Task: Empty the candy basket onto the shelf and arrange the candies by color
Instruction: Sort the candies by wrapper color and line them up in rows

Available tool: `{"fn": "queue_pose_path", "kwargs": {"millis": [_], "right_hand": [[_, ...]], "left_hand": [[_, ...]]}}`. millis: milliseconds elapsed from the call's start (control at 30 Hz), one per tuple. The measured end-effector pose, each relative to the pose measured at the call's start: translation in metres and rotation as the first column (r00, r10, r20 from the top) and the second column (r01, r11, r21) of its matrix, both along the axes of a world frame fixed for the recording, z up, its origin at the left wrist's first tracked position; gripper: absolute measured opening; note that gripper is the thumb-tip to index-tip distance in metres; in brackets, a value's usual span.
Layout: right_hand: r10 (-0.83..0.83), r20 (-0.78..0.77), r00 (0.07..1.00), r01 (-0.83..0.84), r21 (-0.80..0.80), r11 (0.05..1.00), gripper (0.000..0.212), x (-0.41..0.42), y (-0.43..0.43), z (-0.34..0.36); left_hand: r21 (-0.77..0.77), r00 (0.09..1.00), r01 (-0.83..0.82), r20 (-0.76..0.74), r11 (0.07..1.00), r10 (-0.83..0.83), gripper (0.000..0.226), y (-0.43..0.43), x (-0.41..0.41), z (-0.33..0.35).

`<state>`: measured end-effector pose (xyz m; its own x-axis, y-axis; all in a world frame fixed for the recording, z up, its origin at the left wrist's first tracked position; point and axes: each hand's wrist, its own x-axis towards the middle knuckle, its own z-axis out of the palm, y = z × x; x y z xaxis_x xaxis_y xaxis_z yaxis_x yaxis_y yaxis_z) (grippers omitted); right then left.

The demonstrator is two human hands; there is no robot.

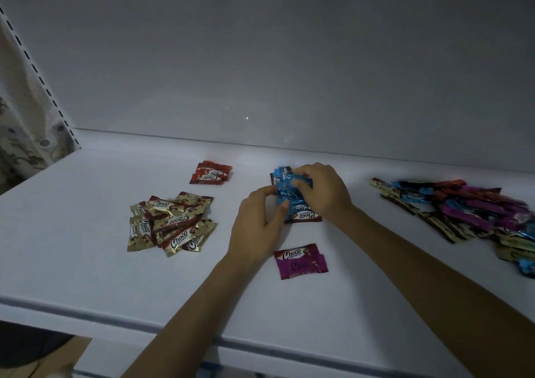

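Both engaged: left hand point(257, 221) and right hand point(321, 192) clasp blue candy pile point(289, 188); gold pile point(170, 224) to its left, unsorted heap point(463, 207) to its right.

The word "Choco" stands in script on the wrappers of the gold candies point(170, 224) at left, the red candies point(211, 173) farther back, the blue candies point(292, 192) mid-shelf and the near purple candy point(301, 261). Smaller print is unreadable.

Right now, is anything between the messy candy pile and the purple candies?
Only the person's own right forearm crosses the shelf between the mixed candy pile and the purple candies. No other candy lies there. The left hand and right hand both grip the blue candies.
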<state>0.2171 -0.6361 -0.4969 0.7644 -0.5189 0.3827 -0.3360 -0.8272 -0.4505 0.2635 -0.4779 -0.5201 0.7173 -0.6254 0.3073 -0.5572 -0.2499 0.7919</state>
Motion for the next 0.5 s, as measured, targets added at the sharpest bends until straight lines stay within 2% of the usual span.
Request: {"fn": "queue_pose_path", "kwargs": {"millis": [100,167,400,500], "right_hand": [[0.001,0.155,0.988,-0.009,0.047,0.999,0.022,-0.015,0.0,-0.004],[0.015,0.202,0.979,-0.031,0.073,0.997,0.02,-0.03,-0.001,-0.006],[-0.087,0.134,0.987,0.076,0.084,0.994,0.02,-0.102,-0.011,-0.005],[-0.177,0.169,0.97,0.173,0.033,0.984,0.018,-0.146,-0.024,-0.009]], "left_hand": [[0.015,0.999,-0.006,0.049,1.0,0.005,0.037,0.0,0.001,0.0],[0.016,0.995,-0.005,0.096,1.0,0.004,0.035,-0.002,-0.002,0.005],[0.053,0.939,0.167,0.297,0.985,-0.175,0.041,-0.05,-0.05,0.032],[0.089,0.894,0.277,0.341,0.957,-0.29,0.047,-0.082,-0.082,0.03]]}}
